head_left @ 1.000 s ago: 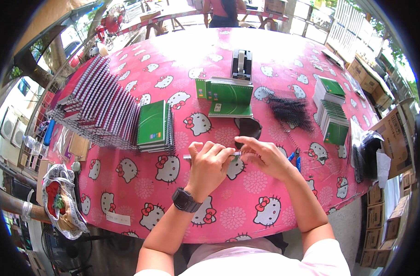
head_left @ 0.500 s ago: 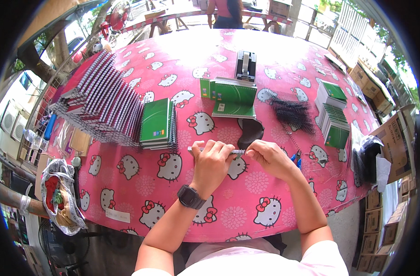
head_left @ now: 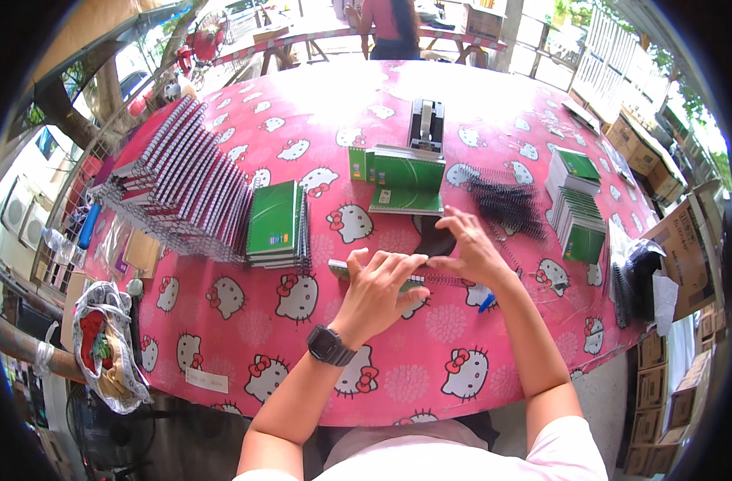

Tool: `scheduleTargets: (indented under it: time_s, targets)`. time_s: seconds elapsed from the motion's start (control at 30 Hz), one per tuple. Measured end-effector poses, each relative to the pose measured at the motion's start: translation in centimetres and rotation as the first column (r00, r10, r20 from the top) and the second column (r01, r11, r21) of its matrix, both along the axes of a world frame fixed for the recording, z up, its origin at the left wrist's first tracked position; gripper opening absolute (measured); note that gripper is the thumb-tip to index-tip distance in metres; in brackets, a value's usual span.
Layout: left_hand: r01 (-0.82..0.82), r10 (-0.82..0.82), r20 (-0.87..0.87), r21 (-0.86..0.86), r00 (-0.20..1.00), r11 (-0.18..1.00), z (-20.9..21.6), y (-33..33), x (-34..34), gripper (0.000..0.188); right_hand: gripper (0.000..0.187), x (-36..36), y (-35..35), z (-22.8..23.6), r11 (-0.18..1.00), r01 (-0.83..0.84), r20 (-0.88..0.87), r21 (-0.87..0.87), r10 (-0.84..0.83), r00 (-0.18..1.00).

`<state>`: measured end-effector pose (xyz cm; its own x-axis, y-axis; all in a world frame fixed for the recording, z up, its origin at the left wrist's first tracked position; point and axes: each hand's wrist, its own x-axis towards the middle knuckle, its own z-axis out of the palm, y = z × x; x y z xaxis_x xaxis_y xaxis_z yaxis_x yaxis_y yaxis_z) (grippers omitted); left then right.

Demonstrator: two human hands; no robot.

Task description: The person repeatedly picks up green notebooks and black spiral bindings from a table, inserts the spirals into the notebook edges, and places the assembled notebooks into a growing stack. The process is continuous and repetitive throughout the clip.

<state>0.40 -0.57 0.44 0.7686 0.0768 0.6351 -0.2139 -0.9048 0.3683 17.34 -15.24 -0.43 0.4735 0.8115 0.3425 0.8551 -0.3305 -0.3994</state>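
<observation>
My left hand [head_left: 375, 290], with a black watch on its wrist, holds a thin notebook [head_left: 338, 269] seen edge-on just above the table, its fingers covering most of it. A dark spiral coil [head_left: 450, 280] runs along the notebook's edge and sticks out to the right, under my right hand. My right hand [head_left: 471, 255] is open, thumb and fingers apart over the coil. Beyond it lies a black curved object [head_left: 435, 239], partly hidden by the fingers. Beside my right forearm a blue-handled tool [head_left: 486, 302] is partly covered.
Green notebooks [head_left: 406, 180] lie ahead, before a black-and-silver desk device [head_left: 427, 124]. Spiral-bound notebooks [head_left: 177, 180] are stacked left, near a smaller green stack [head_left: 274, 220]. Loose black coils [head_left: 506, 200] and more green notebooks [head_left: 580, 224] sit right. A person [head_left: 394, 28] is far back.
My right hand has gone from a pinch at the notebook's edge to spread fingers, slightly farther away. The coil now shows stretching right of the notebook. My left hand has stayed on the notebook.
</observation>
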Motion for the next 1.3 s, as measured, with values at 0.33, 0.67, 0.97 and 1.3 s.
scheduleTargets:
  time_s: [0.33,0.67,0.97,1.3]
  targets:
    - [-0.012,0.010,-0.098,-0.016,0.995,1.000,0.7,1.7,-0.5,0.023,0.064,-0.1,0.2,-0.7,0.998,0.034,-0.026,-0.048,-0.036,0.999]
    - [0.007,-0.005,-0.148,0.017,0.989,1.000,0.5,3.3,-0.9,0.024,0.058,-2.0,-3.3,1.1,0.993,-0.113,-0.382,-0.023,0.095,0.919]
    - [0.089,-0.084,-0.098,0.050,0.992,0.995,0.2,3.2,-0.9,0.024,0.069,-2.4,-2.2,2.5,0.955,-0.223,-0.821,0.197,0.285,0.495]
    - [0.107,-0.108,-0.070,-0.009,0.992,0.994,-0.1,3.0,-0.7,0.023,0.057,-4.1,-1.6,2.0,0.840,-0.165,-0.815,0.517,0.542,0.205]
